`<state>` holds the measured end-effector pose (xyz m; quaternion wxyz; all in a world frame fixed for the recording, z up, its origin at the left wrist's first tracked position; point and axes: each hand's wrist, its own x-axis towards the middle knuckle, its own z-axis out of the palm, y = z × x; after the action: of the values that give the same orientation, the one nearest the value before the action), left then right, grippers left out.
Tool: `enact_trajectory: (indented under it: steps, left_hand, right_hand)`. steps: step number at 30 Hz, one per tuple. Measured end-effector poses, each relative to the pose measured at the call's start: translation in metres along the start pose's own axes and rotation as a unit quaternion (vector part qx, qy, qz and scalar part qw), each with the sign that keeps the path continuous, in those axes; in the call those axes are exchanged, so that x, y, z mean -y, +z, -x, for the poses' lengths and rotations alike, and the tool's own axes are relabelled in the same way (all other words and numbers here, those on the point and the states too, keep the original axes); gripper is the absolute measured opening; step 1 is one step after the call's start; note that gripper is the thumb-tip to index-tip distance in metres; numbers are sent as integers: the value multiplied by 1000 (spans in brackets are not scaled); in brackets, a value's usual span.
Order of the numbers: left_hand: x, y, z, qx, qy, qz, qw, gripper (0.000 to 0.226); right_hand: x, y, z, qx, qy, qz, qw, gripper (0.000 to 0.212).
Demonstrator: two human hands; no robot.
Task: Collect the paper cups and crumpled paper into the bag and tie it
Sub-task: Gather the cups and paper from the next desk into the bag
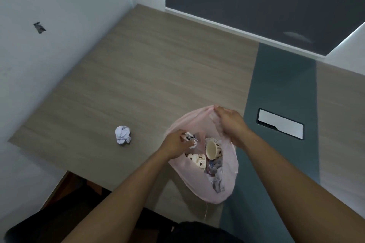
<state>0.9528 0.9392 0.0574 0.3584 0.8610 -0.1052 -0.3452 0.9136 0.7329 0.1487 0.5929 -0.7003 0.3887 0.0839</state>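
A thin pink plastic bag [227,187] lies open on the wooden table near its front edge. My right hand [230,122] grips the bag's far rim and lifts it. My left hand [174,144] holds a crumpled paper ball [190,139] at the bag's mouth. Inside the bag lie spotted paper cups: one [212,150] shows its open mouth, another [197,161] lies on its side. More crumpled paper [216,181] sits deeper in the bag. A white crumpled paper ball [123,135] rests on the table, left of the bag.
The wooden table [138,77] has a teal strip [282,89] on its right with a white rectangular cover plate [280,124]. A white wall stands to the left, and a dark panel rises behind the table. The table's front edge lies close to my body.
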Motion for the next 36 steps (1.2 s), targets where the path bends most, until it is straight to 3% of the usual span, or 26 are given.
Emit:
enact_trajectory:
  steps: [2,3,6,8,10,11,14,16,18,25,28,30,32,34,36]
  left_hand:
    - [1,-14,-2,9,-35,-19,999,69]
    - [2,-24,-5,8,-53,-10,999,68]
    - [11,-52,-13,-36,-48,143,988,26]
    - [22,-71,-17,-140,-23,142,980,20]
    - [45,-89,-23,-243,-28,69,967,19]
    - [62,-97,-27,-251,-56,13,966,28]
    - [131,-109,-39,-158,-192,-137,959,69]
    - [163,-108,-34,-130,-204,-166,956,70]
    - [182,-101,-24,-143,-174,-168,960,53]
    - [189,-67,4,-228,-120,-34,966,25]
    - [139,-70,7,-241,-98,210,942,29]
    - [100,-77,9,-214,-52,400,890,33]
    - [64,-79,18,-118,11,504,856,32]
    - [35,-74,34,26,46,509,859,35]
    - [12,-58,48,145,62,413,897,37]
  right_hand:
    - [1,2,0,-2,-10,1,1000,36]
    - [1,3,-1,-3,-14,0,1000,36]
    - [1,7,0,10,-22,0,1000,33]
    - [2,9,3,10,-27,6,1000,33]
    - [2,10,5,7,-34,3,999,33]
    - [2,11,5,7,-36,1,999,33]
    - [-2,11,5,11,-43,-1,999,34]
    - [-6,10,4,13,-39,11,999,36]
    - [-8,8,5,15,-37,15,999,36]
    - [-13,6,11,14,-28,13,999,29]
    - [-13,7,15,11,-22,3,1000,34]
    - [-15,8,14,10,-21,2,1000,35]
    - [-14,10,17,8,-24,-1,1000,32]
    - [-11,12,21,9,-27,-4,1000,26]
    - [-9,14,25,12,-25,-8,1000,27]
